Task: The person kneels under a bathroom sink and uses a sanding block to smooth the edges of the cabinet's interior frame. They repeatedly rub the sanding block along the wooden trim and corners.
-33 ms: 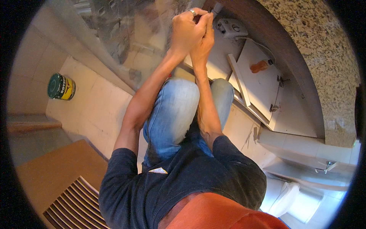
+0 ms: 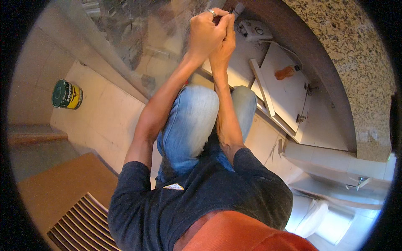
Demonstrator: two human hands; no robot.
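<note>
1. Head view, up top: my left hand (image 2: pixel 205 35), ring on one finger, is curled in and bunched up against my right hand (image 2: pixel 224 46). Fingertips are pinched close together on both.
2. There's a small dark bit (image 2: pixel 231 10) right at the fingertips, on the right hand's side. Way too small to make out, so honestly can't tell whether either hand is gripping it or just touching it.
3. Just right of my hands, not touching, there's a white box (image 2: pixel 253 30) with a round dial, sitting inside the cabinet with a pale cable (image 2: pixel 289 51) trailing off it.
4. Farther right and nearer me, an orange bottle (image 2: pixel 284 72) is lying on a white panel (image 2: pixel 289 94), well apart from both hands.
5. Speckled stone bench (image 2: pixel 347 50) curves around the far right; lidded bucket (image 2: pixel 67 94) is on the floor way left.
</note>
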